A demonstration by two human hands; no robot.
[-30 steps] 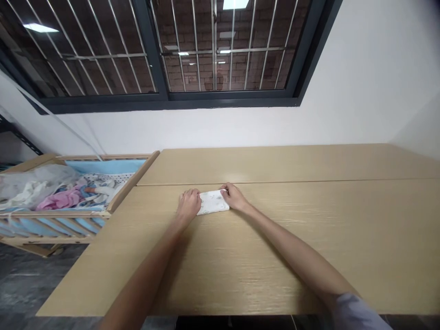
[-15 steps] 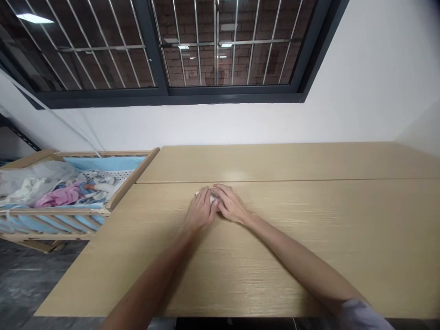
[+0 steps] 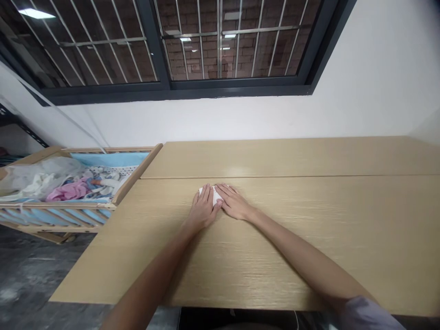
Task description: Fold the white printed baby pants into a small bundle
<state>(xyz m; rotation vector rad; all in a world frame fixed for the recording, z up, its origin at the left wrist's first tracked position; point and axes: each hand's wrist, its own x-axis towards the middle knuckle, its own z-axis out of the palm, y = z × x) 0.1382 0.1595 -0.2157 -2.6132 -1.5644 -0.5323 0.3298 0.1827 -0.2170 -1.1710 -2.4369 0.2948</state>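
A small folded white cloth [image 3: 216, 194] lies on the light wooden table [image 3: 309, 229], near the seam between its two boards. My left hand [image 3: 203, 208] lies flat on the cloth's left side with its fingers stretched out. My right hand [image 3: 234, 203] lies flat on the right side, fingers extended too. The two hands touch side by side and cover nearly all of the cloth; only a narrow white strip shows between them.
A wooden crib [image 3: 68, 192] with blue lining stands left of the table, full of jumbled clothes, one of them pink [image 3: 68, 190]. A white wall and a barred dark-framed window [image 3: 165, 55] lie behind. Dark floor shows at the lower left.
One second ago my hands gripped the two ends of a longer folded cloth. They came together over it, and both palms now lie flat on the smaller bundle.
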